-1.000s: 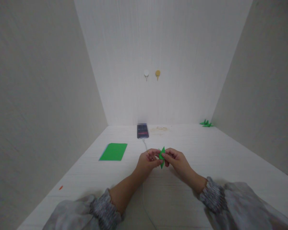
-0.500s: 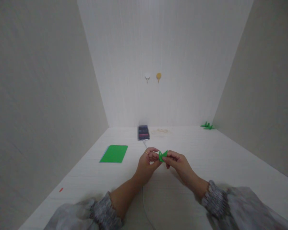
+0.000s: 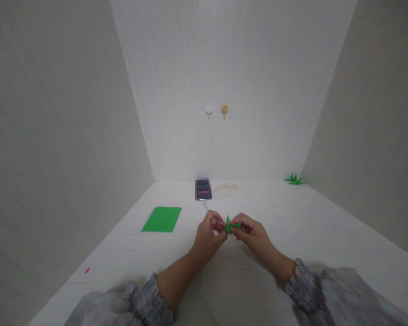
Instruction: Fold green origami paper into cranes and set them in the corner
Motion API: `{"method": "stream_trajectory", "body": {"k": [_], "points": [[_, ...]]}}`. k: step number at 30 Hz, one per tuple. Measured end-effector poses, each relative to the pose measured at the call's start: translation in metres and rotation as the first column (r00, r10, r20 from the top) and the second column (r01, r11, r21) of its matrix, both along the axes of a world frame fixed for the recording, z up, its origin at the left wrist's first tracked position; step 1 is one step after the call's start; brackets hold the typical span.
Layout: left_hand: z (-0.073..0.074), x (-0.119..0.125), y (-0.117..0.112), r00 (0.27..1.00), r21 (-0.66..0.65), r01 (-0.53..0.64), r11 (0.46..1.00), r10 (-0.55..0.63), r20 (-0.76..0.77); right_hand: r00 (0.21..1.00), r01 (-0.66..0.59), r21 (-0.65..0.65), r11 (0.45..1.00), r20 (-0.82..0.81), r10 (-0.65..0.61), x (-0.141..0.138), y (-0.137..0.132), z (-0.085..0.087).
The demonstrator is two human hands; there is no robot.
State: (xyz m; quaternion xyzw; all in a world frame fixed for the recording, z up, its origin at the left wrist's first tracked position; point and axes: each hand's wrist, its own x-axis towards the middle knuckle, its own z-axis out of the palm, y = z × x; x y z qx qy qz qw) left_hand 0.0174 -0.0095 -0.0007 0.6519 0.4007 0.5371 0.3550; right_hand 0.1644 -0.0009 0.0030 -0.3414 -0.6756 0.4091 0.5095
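Observation:
A small folded green paper piece (image 3: 230,225) is held just above the white table (image 3: 292,235) at centre. My left hand (image 3: 209,235) pinches its left side with fingertips closed. From the right, my right hand (image 3: 250,234) pinches the other side, fingers curled. The two hands meet at the paper, knuckles almost touching. Most of the paper is hidden between the fingers; only a short upright tip and a point to the right show.
A stack of green paper sheets (image 3: 162,219) lies flat to the left. A dark phone (image 3: 203,189) with a white cable (image 3: 206,290) stands at the back. Folded green paper figures (image 3: 294,180) sit in the far right corner. A small red scrap (image 3: 86,270) lies near left. Walls enclose three sides.
The green piece has been turned and pressed smaller between my fingers; a second ago it stood as a taller upright shape. Both hands have stayed in much the same place.

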Motion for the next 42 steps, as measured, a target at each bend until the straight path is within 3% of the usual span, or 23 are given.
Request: {"method": "stream_trajectory", "body": {"k": [7,18,23,28,30,35,42], "points": [[0.000,-0.005,0.000,1.000,-0.017,0.029,0.999,-0.029,0.006,0.999,-0.035,-0.116,0.993,-0.006,0.034,0.000,-0.001,0.001],[-0.002,-0.004,0.001,1.000,0.019,-0.008,1.000,0.008,-0.006,0.999,-0.012,-0.108,0.994,-0.040,0.008,-0.001,0.001,0.000],[0.001,-0.004,0.001,0.999,0.073,-0.037,0.997,0.037,-0.004,0.999,0.025,0.097,0.995,0.017,-0.027,0.002,0.001,0.001],[0.007,-0.007,0.000,0.968,0.156,-0.239,0.958,0.248,-0.038,0.983,0.112,0.317,0.942,0.106,-0.152,0.004,0.000,0.005],[0.008,-0.007,-0.001,0.963,0.146,-0.260,0.955,0.268,-0.038,0.977,0.135,0.354,0.926,0.109,-0.184,0.004,-0.001,0.006],[0.007,-0.003,-0.003,0.995,-0.045,-0.098,0.994,0.099,0.031,0.971,0.102,0.400,0.911,0.161,-0.180,0.003,-0.005,0.009],[0.000,-0.002,0.004,0.981,-0.151,0.091,0.984,-0.063,0.184,0.965,0.046,0.424,0.904,0.214,-0.150,0.000,-0.005,0.010]]}}
